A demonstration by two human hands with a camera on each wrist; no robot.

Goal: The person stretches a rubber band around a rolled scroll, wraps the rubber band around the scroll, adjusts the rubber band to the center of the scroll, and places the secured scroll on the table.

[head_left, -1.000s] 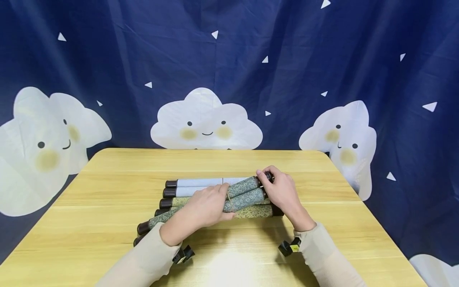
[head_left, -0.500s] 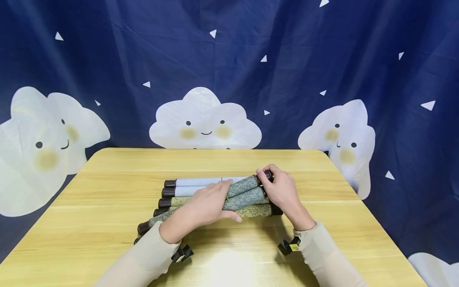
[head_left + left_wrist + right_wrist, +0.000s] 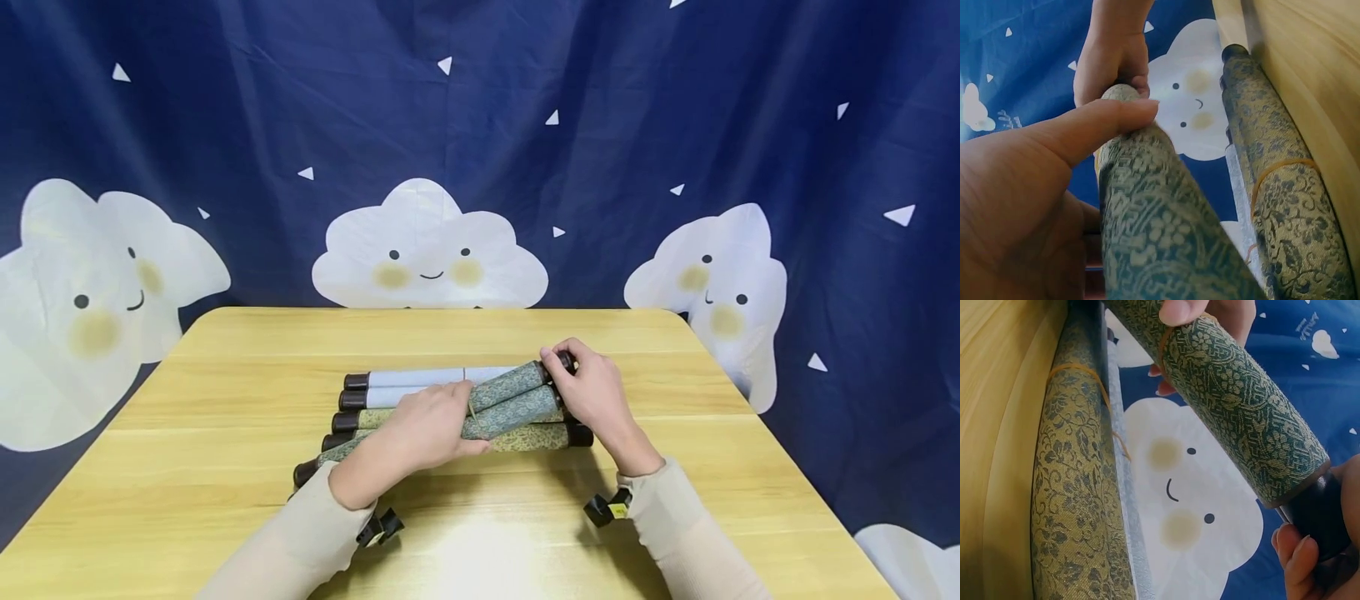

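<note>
Two green patterned hanging scrolls [image 3: 517, 410], rolled up and bound together by a rubber band [image 3: 472, 408], slant over the other scrolls. My left hand [image 3: 429, 427] grips the pair around the middle; its thumb lies across the green cloth in the left wrist view. At the upper right end, my right hand [image 3: 594, 390] holds a dark end knob [image 3: 1316, 515] between thumb and fingers. Below the green pair lie yellow patterned scrolls [image 3: 1075, 487], also banded. The right wrist view shows a gap between them and the raised green roll. My left forearm partly covers the green pair's lower left end.
Behind the yellow scrolls, a pair of pale blue scrolls [image 3: 416, 378] with dark knobs lies on the wooden table [image 3: 247, 358]. Beyond the table's far edge hangs a dark blue curtain [image 3: 480, 100] with cloud prints.
The green scrolls have shifted slightly to the right, with both hands still on them. My left thumb stretched out half a second ago and now lies closer against the roll.
</note>
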